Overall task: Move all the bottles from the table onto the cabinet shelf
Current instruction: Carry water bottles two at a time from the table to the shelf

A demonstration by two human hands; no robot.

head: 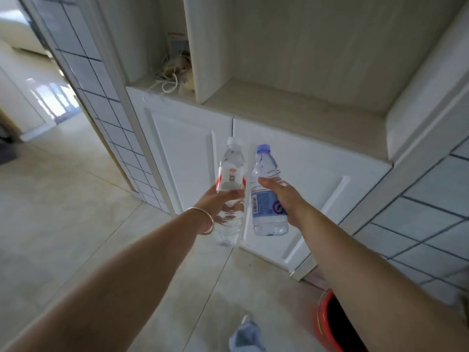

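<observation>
The left hand (215, 199) has its fingers (229, 208) curled round a clear plastic bottle with a white cap and red-and-white label (230, 179). The right hand (279, 194) grips a clear plastic bottle with a blue cap and blue label (265, 196). Both bottles are upright in the air, just beside each other, in front of the white cabinet doors (299, 174). Above and beyond them the pale wooden cabinet shelf (291, 110) lies open, bounded by a divider panel (203, 59) on its left and a side wall on its right. A tangle of cords (170, 77) fills the neighbouring niche.
</observation>
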